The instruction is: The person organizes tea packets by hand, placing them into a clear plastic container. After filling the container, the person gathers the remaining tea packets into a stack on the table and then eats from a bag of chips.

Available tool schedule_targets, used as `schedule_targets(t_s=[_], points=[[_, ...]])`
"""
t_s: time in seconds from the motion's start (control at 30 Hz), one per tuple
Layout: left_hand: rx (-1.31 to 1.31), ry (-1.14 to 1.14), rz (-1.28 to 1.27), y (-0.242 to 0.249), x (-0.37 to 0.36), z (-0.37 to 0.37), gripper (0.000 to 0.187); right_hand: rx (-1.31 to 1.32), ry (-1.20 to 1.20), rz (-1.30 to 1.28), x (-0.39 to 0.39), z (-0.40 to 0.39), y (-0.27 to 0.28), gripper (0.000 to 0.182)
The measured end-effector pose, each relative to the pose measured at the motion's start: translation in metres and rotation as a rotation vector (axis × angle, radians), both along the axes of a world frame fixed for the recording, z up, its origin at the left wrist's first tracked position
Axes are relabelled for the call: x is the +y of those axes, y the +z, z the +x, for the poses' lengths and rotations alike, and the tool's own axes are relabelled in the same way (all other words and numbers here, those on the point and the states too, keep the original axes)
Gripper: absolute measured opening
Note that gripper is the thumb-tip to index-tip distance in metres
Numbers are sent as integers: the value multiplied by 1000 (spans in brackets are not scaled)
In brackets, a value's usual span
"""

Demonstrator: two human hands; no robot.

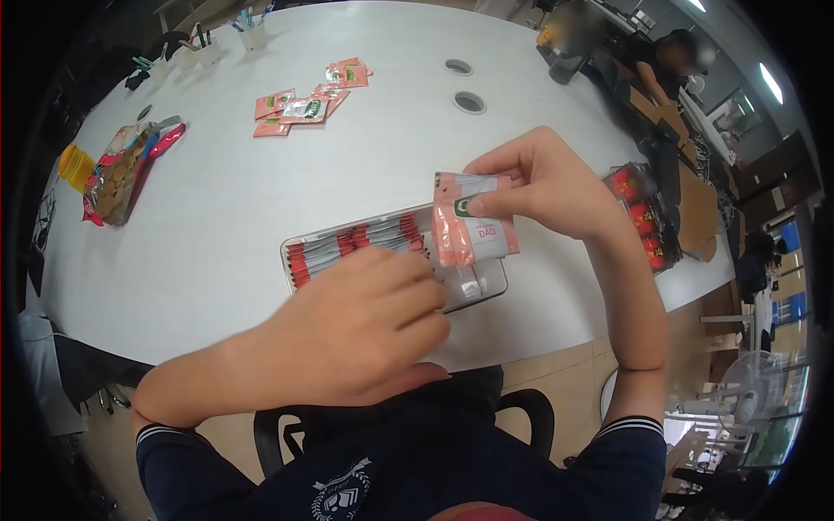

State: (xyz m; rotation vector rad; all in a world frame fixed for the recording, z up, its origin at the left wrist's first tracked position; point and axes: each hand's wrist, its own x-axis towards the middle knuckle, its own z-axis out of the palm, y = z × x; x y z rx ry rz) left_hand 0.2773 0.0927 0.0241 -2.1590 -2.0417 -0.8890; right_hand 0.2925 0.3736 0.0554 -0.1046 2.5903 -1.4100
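Observation:
A stack of pink sachets stands upright in my right hand, pinched between thumb and fingers over the right part of a clear rectangular container. Inside its left part is a row of tightly packed red-and-white sachets, standing on edge. My left hand is in front of the container and covers part of that row. Its fingers are bent, with the thumb apart from them, and I see nothing held there. The left fingertips are partly hidden.
Loose pink sachets lie farther back on the white table. At left are an opened snack bag and a yellow container. Red-and-black packages lie beyond my right forearm. Pen cups stand at the back; another person sits at right.

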Motion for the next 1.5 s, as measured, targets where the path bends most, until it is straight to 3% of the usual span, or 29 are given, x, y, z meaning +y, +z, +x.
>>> schedule_targets(t_s=[0.1,0.3,0.47,0.7,0.8,1.0,1.27,1.4,1.5], points=[[80,16,-36,-16,6,5,33,17,50,119,-11,0,7,34],[78,19,-129,-21,7,3,32,34,41,105,-6,-5,-15,33],[99,4,-87,-30,8,0,28,504,140,382,-12,11,-30,26],[170,25,11,-30,8,-3,18,712,186,454,-20,26,-55,29],[201,45,-67,-27,7,-4,26,790,136,544,-19,27,-61,30],[216,38,-2,-13,10,-11,32,849,118,472,-18,21,-64,25],[3,255,92,12,20,-65,33,926,168,511,-11,18,-71,41],[-10,245,-58,12,34,-68,36,899,146,584,-9,25,-60,49],[20,237,-126,12,43,-68,35,776,93,598,-8,37,-46,64]])
